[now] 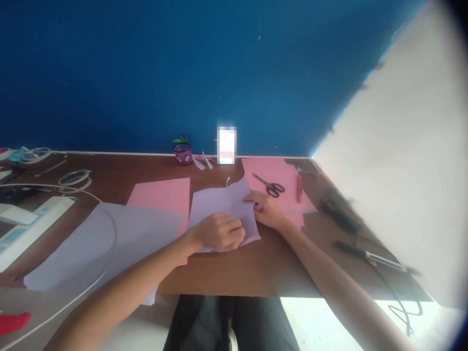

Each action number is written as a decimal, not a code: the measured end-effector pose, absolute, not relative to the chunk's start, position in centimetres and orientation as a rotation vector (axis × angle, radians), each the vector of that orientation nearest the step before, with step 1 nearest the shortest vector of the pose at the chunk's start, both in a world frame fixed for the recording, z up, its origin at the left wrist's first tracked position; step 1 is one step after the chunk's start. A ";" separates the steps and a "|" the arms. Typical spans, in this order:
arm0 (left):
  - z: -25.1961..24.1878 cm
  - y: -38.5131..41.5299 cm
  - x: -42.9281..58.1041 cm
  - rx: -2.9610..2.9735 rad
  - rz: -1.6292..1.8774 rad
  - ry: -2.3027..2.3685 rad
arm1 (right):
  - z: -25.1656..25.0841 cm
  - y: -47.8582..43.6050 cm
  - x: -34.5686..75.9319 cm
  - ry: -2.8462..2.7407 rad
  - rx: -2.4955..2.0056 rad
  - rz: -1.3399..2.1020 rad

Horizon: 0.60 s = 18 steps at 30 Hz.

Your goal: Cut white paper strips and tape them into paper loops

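Observation:
A lilac sheet of paper (pixel 210 202) with slightly wavy edges lies in front of me on the brown desk. Over its lower right part is my left hand (pixel 221 231), closed with the fingers curled in; whatever they may hold is hidden. My right hand (pixel 269 210) rests at the sheet's right edge, its index finger stretched onto the paper. The other fingers are bent, and a small deep-pink object (pixel 258 206) shows between them, too small to name. Just beyond this hand, black-handled scissors (pixel 272 187) lie on pink paper (pixel 263 168), near a red cutter-like tool (pixel 300 189).
At left, a larger lilac sheet (pixel 127 226) overlaps a pink sheet (pixel 161 192), with a white power strip (pixel 40 226) and cable beside. A purple pot (pixel 183 153) stands by the blue wall (pixel 164 73). A glue gun (pixel 341 212) and dark-handled tool (pixel 369 256) lie right.

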<state>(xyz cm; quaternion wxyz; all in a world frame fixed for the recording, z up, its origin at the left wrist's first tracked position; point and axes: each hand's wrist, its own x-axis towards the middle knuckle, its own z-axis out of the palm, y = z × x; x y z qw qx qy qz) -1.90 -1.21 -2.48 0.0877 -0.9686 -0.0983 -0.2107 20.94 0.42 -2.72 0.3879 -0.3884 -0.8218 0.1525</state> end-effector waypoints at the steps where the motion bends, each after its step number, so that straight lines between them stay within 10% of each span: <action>1: -2.5 -0.9 -1.9 -2.885 -0.629 -0.347 | -2.7 0.5 21.1 -2.055 -0.975 0.387; 18: -2.8 2.1 -2.1 -2.742 -0.924 -1.397 | -3.1 1.3 22.1 -1.953 -0.909 0.636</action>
